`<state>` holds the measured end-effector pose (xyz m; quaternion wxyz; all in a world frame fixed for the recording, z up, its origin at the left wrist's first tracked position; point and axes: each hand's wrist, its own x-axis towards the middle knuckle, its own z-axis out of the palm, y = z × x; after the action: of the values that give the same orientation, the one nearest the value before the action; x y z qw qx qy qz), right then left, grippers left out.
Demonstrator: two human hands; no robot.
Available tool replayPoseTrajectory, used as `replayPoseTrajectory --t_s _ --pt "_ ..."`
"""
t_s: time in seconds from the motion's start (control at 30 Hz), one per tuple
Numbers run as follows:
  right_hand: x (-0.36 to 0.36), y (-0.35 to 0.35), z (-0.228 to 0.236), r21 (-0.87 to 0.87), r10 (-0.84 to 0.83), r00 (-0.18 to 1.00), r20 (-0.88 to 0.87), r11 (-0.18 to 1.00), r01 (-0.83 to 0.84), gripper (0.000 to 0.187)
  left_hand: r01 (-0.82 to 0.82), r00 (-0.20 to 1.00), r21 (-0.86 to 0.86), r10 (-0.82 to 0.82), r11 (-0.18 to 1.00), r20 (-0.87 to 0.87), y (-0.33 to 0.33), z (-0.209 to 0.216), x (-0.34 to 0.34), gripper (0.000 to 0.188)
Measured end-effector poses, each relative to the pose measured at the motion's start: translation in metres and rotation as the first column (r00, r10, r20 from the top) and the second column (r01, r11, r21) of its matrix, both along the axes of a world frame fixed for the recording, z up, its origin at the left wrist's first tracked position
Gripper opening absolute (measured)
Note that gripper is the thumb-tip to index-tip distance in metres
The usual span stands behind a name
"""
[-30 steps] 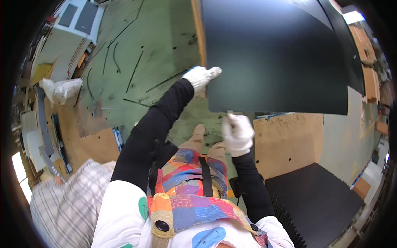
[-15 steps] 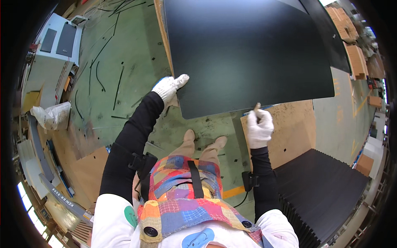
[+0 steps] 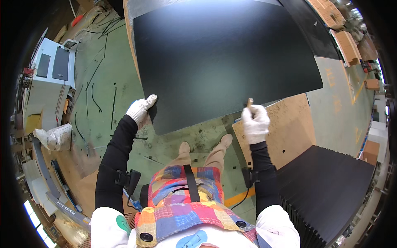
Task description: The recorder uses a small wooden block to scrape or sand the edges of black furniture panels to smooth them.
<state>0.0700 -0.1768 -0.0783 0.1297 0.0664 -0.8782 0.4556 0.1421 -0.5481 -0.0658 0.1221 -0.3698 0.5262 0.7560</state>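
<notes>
A large black flat panel (image 3: pixel 231 53) with rounded corners spreads out in front of me, its near-left corner sticking out over the floor. My left hand (image 3: pixel 140 109), in a white knit glove, grips the panel's left edge close to that corner, thumb on top and fingers hidden below. At the near edge, right of the middle, my gloved right hand (image 3: pixel 255 122) is closed with curled fingers. A small tan tip (image 3: pixel 250 102) sticks up from it against the panel's edge; whether it is a held piece or a bare fingertip I cannot tell.
Beside my right arm lie a brown board (image 3: pixel 281 128) and a stack of black ribbed sheets (image 3: pixel 322 182). Thin black strips (image 3: pixel 94 98) litter the green floor at left, near a white plastic bag (image 3: pixel 56 137) and a white-and-grey machine (image 3: pixel 53 82). Cardboard boxes (image 3: pixel 347 47) stand at far right.
The panel's near-left corner has swung left and toward me, along with my left hand. My right hand has shifted slightly left along the near edge, still closed.
</notes>
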Motion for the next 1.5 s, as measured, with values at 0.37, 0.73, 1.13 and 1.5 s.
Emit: replayPoseTrajectory --t_s 0.37,0.73,1.13,1.5 --pt "-0.011 -0.001 0.007 0.065 0.440 0.872 -0.215 0.897 -0.436 0.017 0.517 0.837 -0.776 -0.023 0.361 0.547 -0.007 -0.026 0.020 0.062" --pt "-0.100 0.147 0.006 -0.029 -0.127 0.991 0.039 0.991 0.128 0.008 0.301 0.855 -0.926 0.365 0.230 0.368 0.036 -0.023 0.012 0.070" --pt "-0.063 0.069 0.009 0.131 0.453 0.880 -0.146 0.890 -0.437 0.013 0.293 0.900 -0.955 0.324 0.049 0.292 0.009 -0.047 0.031 0.073" --pt "-0.158 0.216 0.010 -0.040 0.145 0.988 -0.046 0.988 -0.147 0.013 0.190 0.864 -0.939 0.405 0.287 0.299 0.002 -0.038 0.034 0.074"
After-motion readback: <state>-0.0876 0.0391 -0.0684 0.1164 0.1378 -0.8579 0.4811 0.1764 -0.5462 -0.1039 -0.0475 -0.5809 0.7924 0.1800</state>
